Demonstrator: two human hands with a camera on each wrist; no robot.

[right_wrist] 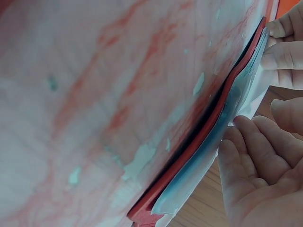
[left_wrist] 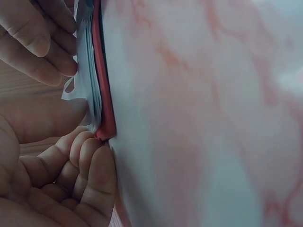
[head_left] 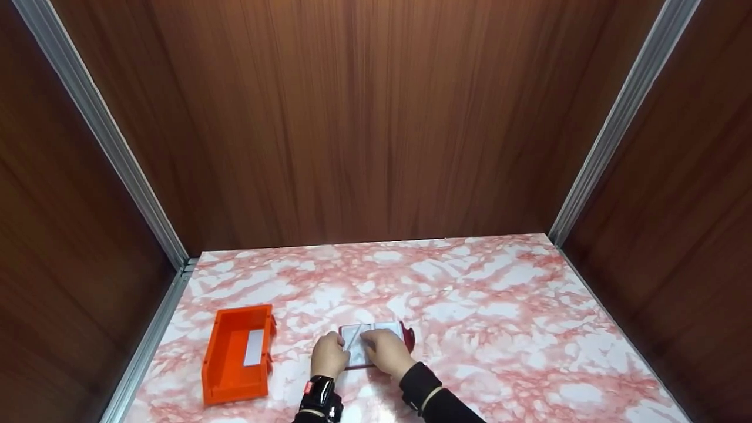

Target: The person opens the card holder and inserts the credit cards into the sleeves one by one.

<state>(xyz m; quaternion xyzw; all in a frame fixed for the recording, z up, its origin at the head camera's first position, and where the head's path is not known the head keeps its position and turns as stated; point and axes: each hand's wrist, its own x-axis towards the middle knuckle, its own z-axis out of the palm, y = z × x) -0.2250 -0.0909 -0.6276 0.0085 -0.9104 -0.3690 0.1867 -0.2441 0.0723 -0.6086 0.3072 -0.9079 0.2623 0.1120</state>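
A red-covered card holder with a stack of clear plastic sleeves lies spread on the table between both hands in the head view. Its red cover forms the bottom layer, and a red tab sticks out on the right. My left hand grips the near left corner, thumb over the sleeves and curled fingers at the cover's edge. My right hand rests its loosely bent fingertips on the top sleeves, thumb apart from the fingers in the right wrist view. A loop of film lifts off the stack.
An orange bin with a white label inside stands left of the hands. The pink-and-white marbled table is bordered by brown wood-grain panels and metal corner rails.
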